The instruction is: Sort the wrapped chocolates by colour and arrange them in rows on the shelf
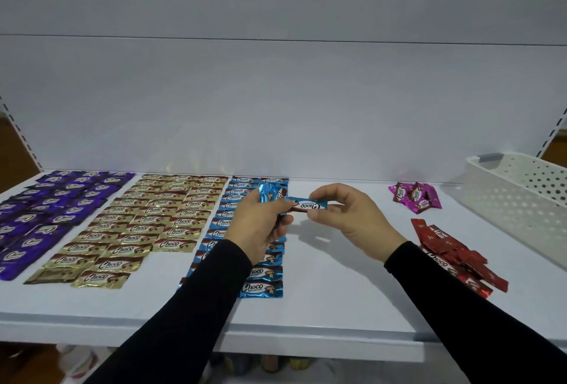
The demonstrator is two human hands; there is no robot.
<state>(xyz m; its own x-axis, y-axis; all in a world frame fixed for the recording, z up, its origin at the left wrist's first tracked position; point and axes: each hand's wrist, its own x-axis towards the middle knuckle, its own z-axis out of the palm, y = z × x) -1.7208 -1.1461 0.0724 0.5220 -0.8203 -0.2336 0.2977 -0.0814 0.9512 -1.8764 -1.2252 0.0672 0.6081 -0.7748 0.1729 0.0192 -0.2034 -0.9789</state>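
Wrapped chocolates lie in rows on the white shelf (337, 307): purple ones (46, 215) at the left, gold ones (144, 224) beside them, blue ones (260, 287) in the middle. My left hand (260, 227) grips a small bunch of blue chocolates (270, 193) above the blue rows. My right hand (346, 218) pinches one blue chocolate (306, 205) between thumb and fingers, just right of the left hand. A loose heap of red chocolates (454, 256) lies at the right. A few pink ones (414, 196) sit behind it.
A white perforated plastic basket (521, 199) stands at the far right of the shelf. Bare shelf surface lies between the blue rows and the red heap. The shelf's front edge runs along the bottom, with the floor and some items below.
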